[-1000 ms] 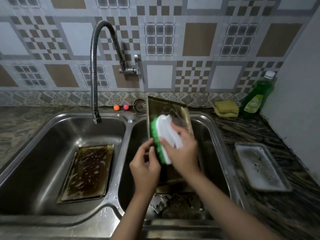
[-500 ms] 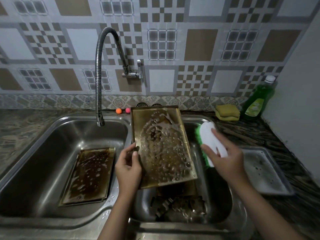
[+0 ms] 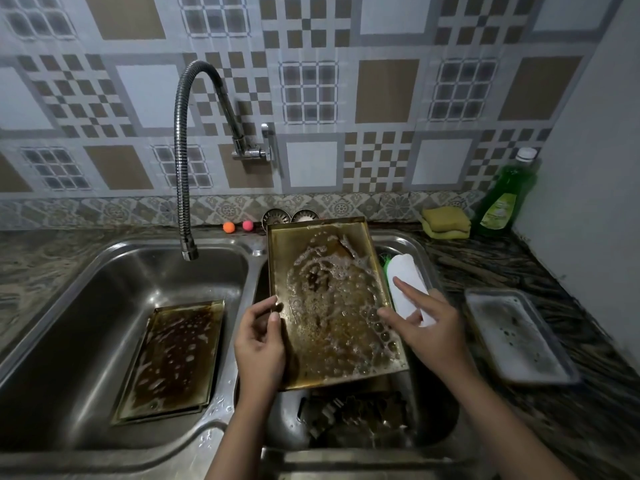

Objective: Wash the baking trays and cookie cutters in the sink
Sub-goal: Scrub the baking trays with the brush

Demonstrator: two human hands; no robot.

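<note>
A gold baking tray (image 3: 332, 306), foamy and stained, is held face up over the right basin of the sink (image 3: 242, 251). My left hand (image 3: 259, 337) grips its left edge. My right hand (image 3: 426, 327) holds a white scrub brush with green bristles (image 3: 405, 282) at the tray's right edge, thumb touching the tray. A second soapy gold tray (image 3: 176, 355) lies flat in the left basin. Several metal cookie cutters (image 3: 356, 414) lie in the bottom of the right basin, partly hidden under the held tray.
A silver tray (image 3: 516, 337) rests on the dark counter at right. A green dish-soap bottle (image 3: 502, 199) and yellow sponges (image 3: 446, 223) stand in the back right corner. The flexible faucet (image 3: 183, 161) hangs over the left basin; no water is running.
The tray went from standing upright being scrubbed to tilted flat and face up. My right hand pulled the brush off to the right, then came back to the tray's right edge.
</note>
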